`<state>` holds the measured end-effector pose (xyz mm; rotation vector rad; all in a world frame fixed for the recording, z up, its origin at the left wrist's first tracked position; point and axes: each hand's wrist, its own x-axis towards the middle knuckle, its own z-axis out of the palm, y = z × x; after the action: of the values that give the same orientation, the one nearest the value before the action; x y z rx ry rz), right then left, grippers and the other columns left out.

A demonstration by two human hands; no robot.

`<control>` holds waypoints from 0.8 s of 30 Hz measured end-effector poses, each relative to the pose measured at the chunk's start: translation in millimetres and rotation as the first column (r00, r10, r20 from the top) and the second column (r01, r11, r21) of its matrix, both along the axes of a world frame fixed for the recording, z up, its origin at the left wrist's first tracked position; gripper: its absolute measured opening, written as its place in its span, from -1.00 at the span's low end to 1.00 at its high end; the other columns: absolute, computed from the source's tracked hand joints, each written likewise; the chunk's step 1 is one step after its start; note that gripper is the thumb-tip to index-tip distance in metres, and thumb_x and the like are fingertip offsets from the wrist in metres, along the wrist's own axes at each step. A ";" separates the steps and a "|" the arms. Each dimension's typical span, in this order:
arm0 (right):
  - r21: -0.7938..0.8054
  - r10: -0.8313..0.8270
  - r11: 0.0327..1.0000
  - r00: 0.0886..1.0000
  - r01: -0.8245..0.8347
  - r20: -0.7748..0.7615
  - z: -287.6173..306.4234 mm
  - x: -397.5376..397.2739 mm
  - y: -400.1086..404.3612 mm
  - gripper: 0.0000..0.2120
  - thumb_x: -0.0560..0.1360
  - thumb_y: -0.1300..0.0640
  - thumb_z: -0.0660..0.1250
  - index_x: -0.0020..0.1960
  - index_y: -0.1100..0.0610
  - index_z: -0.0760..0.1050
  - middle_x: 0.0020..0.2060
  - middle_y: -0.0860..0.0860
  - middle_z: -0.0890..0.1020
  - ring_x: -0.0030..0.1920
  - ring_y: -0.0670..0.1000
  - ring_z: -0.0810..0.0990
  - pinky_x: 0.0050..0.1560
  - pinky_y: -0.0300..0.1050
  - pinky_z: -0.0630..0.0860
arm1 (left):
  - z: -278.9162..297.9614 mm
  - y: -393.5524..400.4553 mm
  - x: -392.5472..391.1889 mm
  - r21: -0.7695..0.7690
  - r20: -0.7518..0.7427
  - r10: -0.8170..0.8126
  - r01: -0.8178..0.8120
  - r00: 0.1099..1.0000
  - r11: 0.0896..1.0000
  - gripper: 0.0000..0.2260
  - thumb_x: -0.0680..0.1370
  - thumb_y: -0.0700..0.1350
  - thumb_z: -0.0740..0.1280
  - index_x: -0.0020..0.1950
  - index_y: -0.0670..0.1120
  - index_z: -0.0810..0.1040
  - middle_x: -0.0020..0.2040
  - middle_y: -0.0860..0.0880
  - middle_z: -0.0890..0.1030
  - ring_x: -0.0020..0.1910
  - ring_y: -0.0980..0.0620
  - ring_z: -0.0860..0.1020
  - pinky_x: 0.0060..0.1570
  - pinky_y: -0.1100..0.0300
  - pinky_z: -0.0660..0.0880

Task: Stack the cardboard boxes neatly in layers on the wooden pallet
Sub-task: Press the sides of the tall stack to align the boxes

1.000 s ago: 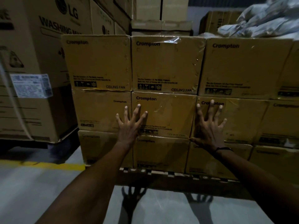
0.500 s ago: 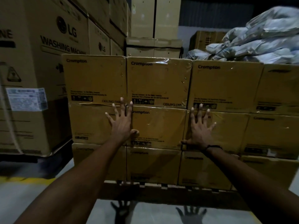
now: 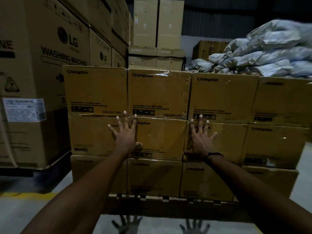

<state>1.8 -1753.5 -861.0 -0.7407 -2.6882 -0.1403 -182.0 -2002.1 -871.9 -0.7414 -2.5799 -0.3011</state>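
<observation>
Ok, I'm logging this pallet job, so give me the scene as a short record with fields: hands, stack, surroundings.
left hand: open, fingers spread, flat on the middle layer
right hand: open, fingers spread, flat on the middle layer
Crompton boxes: three layers showing
wooden pallet: under the stack
left side: LG washing machine box
behind, right: grey sacks

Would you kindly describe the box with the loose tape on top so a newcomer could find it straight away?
Start at the stack of Crompton boxes on the wooden pallet, right of the big LG washing machine carton. In the top layer, take the second box from the left, just above the fingertips of the left hand. Clear tape has peeled and crinkled along its upper edge.
</observation>
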 end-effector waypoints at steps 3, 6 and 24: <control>0.028 -0.020 0.999 1.000 0.019 0.008 5.6 2.3 -2.0 0.38 0.28 -0.37 0.56 0.64 0.05 -0.37 0.54 0.18 -0.51 0.58 0.40 -0.31 0.41 0.63 0.01 | 7.0 -1.9 4.9 -0.045 -0.033 0.038 -0.039 0.999 0.998 0.14 0.43 0.41 0.40 0.64 0.08 -0.37 0.56 -0.24 -0.50 0.56 -0.46 -0.31 0.39 -0.59 -0.16; 0.111 0.000 0.994 0.999 0.005 -0.046 18.8 7.9 -9.6 0.21 0.39 -0.32 0.50 0.67 0.09 -0.21 0.61 0.19 -0.34 0.62 0.36 -0.17 0.48 0.54 0.10 | 24.3 -3.3 14.2 -0.005 -0.105 0.041 -0.042 0.994 0.999 -0.03 0.51 0.36 0.35 0.69 0.05 -0.15 0.64 -0.23 -0.31 0.60 -0.42 -0.17 0.44 -0.55 -0.03; 0.031 0.354 0.935 0.924 -0.353 -0.148 268.1 -17.1 31.9 -0.05 0.41 -0.10 0.58 0.63 0.08 0.17 0.58 0.09 0.29 0.53 0.16 0.29 0.53 0.10 0.26 | 265.0 43.1 -19.8 -0.159 -0.147 -0.380 0.357 0.913 0.920 0.00 0.36 0.45 0.43 0.65 0.23 0.00 0.69 0.02 0.01 0.66 -0.15 -0.07 0.48 -0.47 -0.23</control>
<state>-15.3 -1721.6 -592.8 -0.2414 -2.6219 0.0026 -201.8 -1959.0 -606.9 -1.2505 -2.2977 -0.1725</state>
